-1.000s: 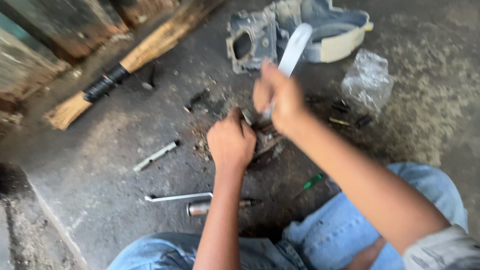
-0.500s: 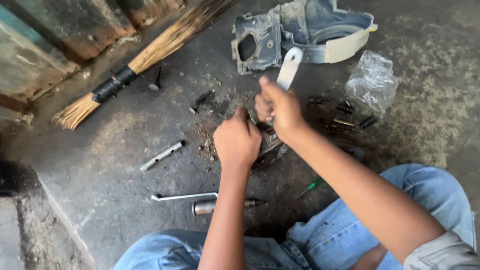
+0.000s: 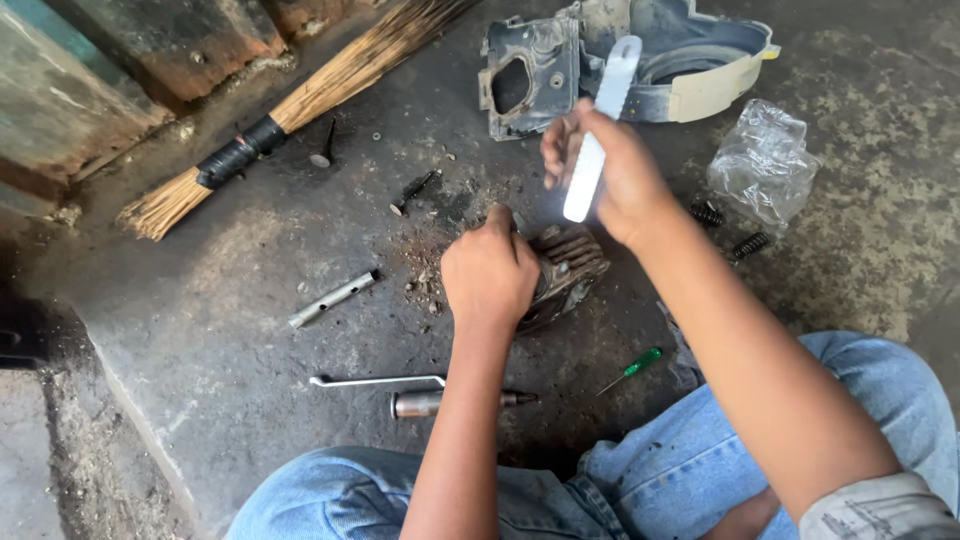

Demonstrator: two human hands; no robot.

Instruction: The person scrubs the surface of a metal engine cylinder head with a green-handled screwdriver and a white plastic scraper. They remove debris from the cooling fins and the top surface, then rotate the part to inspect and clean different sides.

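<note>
Metal part (image 3: 565, 272) under left hand (image 3: 490, 275)

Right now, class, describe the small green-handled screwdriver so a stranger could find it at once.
Start at the finned metal engine part under the left hand on the concrete floor. Just right of it and nearer the person's jeans lies the screwdriver. It alone has a bright green handle; the tools on the other side are bare grey metal.

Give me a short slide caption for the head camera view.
Seated on a concrete floor, left hand steadies a finned engine part while right hand holds a white flat tool above it.
</note>
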